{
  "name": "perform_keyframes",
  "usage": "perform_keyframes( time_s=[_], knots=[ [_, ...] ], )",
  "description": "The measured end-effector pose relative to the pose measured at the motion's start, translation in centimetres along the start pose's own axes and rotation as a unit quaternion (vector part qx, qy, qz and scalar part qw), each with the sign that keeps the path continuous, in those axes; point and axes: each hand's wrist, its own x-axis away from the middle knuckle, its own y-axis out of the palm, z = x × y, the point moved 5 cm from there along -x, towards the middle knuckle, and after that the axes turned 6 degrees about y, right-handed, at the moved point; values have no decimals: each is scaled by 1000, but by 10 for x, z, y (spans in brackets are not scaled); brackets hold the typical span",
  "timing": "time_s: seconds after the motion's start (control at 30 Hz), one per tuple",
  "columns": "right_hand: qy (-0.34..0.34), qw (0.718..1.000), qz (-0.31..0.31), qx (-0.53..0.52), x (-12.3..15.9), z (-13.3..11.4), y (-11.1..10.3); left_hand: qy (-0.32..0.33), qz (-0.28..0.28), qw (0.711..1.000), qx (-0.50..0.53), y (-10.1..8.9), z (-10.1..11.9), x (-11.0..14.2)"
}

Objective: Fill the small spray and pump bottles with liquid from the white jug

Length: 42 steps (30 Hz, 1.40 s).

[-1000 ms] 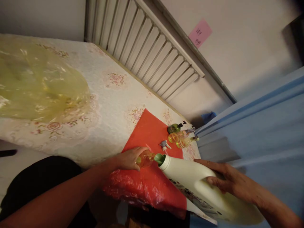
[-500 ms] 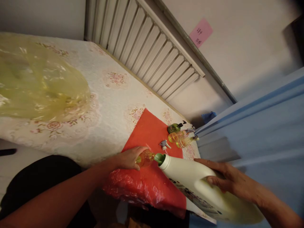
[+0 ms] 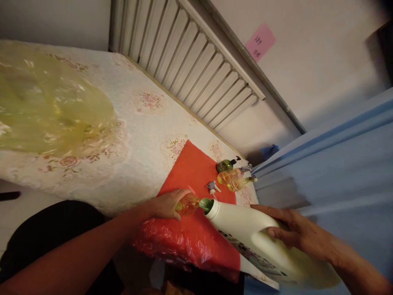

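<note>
Above the red plastic sheet (image 3: 188, 172), the left hand (image 3: 170, 205) was clasped around a clear bottle (image 3: 188, 205); the right hand (image 3: 293, 231) gripped a large jug (image 3: 242, 219), tipped in from the sheet's right side. Pouring well seemed to call for a slow, even tilt, with the green spout (image 3: 205, 204) aimed into the bottle's mouth. A trigger sprayer head (image 3: 211, 187) lay on the sheet.

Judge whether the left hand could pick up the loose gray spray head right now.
Probably not: the left hand is occupied, holding the small bottle. The spray head itself lies close by on the red sheet, seemingly unobstructed.
</note>
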Motion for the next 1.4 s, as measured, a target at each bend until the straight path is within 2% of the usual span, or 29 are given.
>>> perform_keyframes(
  time_s=[1.4],
  knots=[
    [-3,1000,-11,22,0,-4,-1,-2,-6,1000,1,-1,5,1]
  ],
)
